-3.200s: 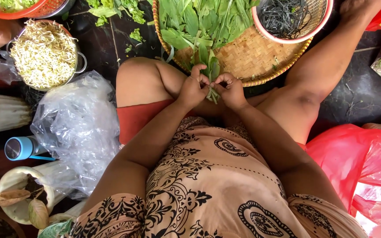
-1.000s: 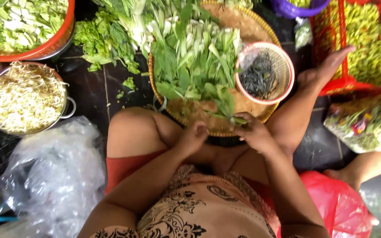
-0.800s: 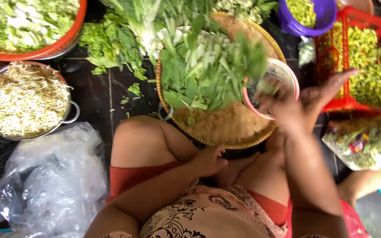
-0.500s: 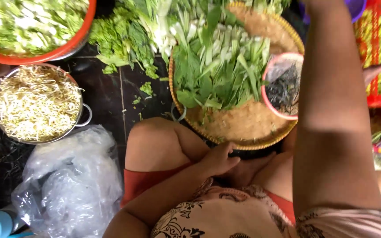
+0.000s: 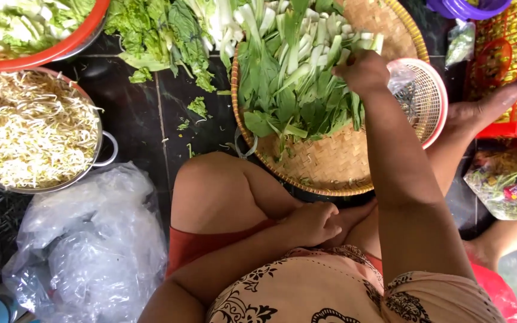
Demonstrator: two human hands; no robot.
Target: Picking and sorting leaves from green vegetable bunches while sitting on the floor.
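My right hand [image 5: 363,70] reaches out over a round woven tray [image 5: 336,164] and closes on the pale stalks of the leafy greens [image 5: 294,78] heaped on it. My left hand [image 5: 315,222] rests loosely curled in my lap against my bent leg, holding nothing. A small pink basket [image 5: 429,101] with dark scraps and clear plastic sits at the tray's right edge, just right of my right hand.
A metal pot of bean sprouts [image 5: 31,128] stands at left, a red bowl of cut greens [image 5: 25,27] above it. Loose greens [image 5: 163,36] lie on the dark floor tiles. Clear plastic bags [image 5: 85,239] lie lower left. A red crate of chillies [image 5: 513,66] stands at right.
My right hand left my lap, swung up and forward over the tray, and now sits on the greens. My left hand stayed in my lap. The view shifted slightly.
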